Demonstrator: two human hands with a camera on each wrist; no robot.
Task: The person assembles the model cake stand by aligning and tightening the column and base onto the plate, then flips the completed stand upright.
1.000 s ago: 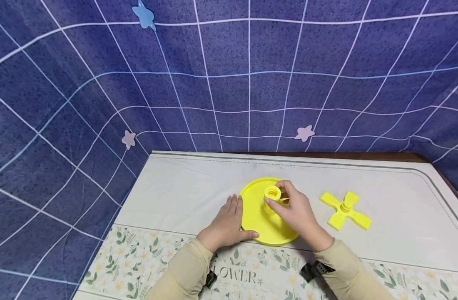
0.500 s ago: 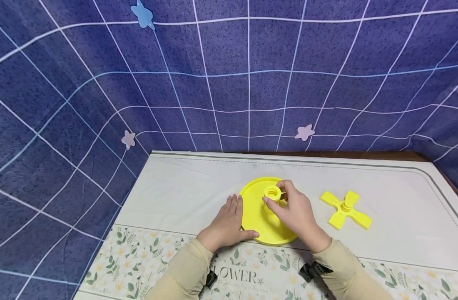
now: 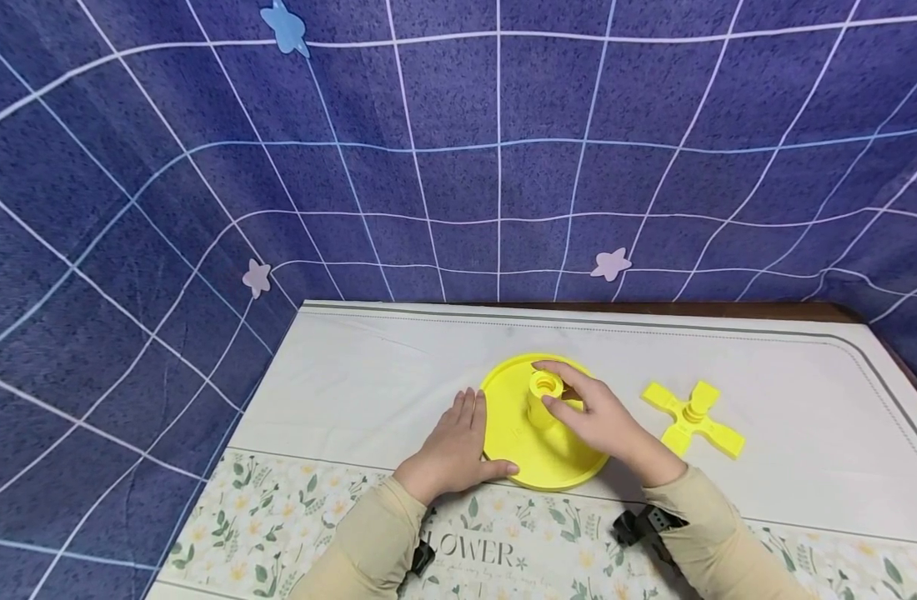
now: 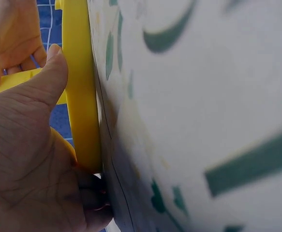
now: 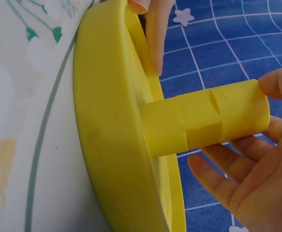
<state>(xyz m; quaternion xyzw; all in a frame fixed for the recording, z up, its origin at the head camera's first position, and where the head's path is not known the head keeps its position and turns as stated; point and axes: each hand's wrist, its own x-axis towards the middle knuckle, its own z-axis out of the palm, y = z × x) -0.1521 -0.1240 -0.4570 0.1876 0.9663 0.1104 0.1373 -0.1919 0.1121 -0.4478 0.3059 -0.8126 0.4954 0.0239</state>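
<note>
A round yellow tray (image 3: 509,437) with a raised rim lies on the table. Upright in its middle stands a thick yellow post (image 5: 199,118), whose hollow top shows a screw thread in the head view. My right hand (image 3: 601,417) has its thumb and fingers around the upper end of this post. Along the tray's left rim lies my left hand (image 3: 454,446), fingers straight against the outside and thumb over the front edge. To the right, a yellow four-armed cross piece (image 3: 682,427) with a threaded stub pointing up rests on the table.
The table carries a white cover (image 3: 368,367) with a printed floral band (image 3: 278,508) along the front. Behind and to the left hangs a blue gridded curtain (image 3: 458,192) with stars. Each wrist wears a black camera mount.
My right hand has turned about the post's top, its index finger now at the far side and its wrist further right. The left hand and the tray stay where they were.
</note>
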